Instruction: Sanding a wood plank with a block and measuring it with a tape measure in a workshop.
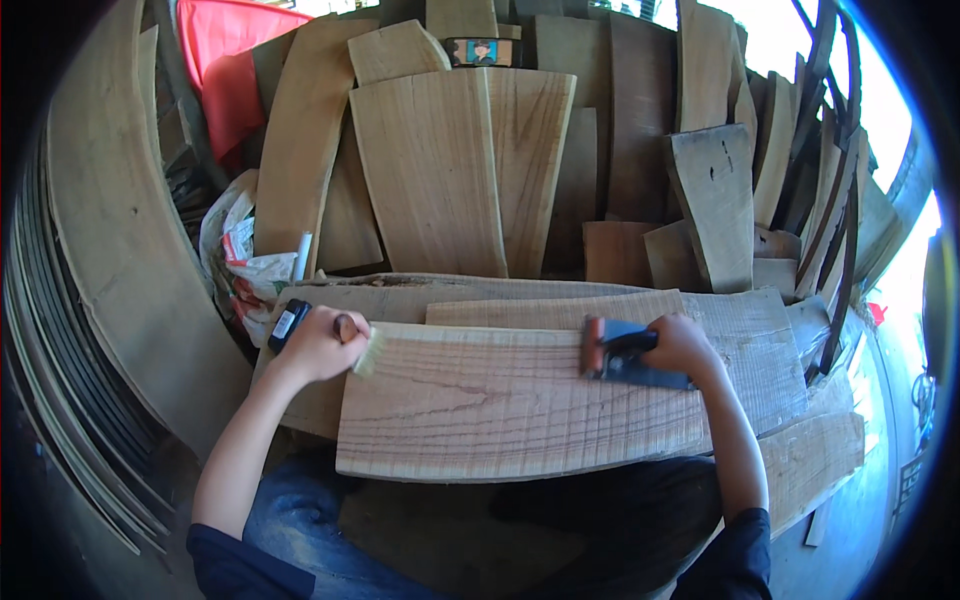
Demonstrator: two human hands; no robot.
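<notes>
A pale wooden plank (520,415) with dark grain lies in front of me across a rough wooden slab, its near edge over my lap. My left hand (318,347) is closed around the wooden handle of a brush (370,353), whose light bristles are at the plank's upper left corner. On the right, my right hand (684,348) grips the black handle of a hand sander (625,352), a flat grey block with a reddish front end. The sander rests on the plank's far right part and is slightly blurred. Just beside my left hand sits a small black object (287,325) with a white label.
Beneath the plank lies the weathered slab (760,340), with another thin board (560,305) behind. Several boards (430,160) lean upright at the back, one topped by a phone (483,52). A plastic bag (245,255) hangs at left; a long curved board (120,220) stands nearby.
</notes>
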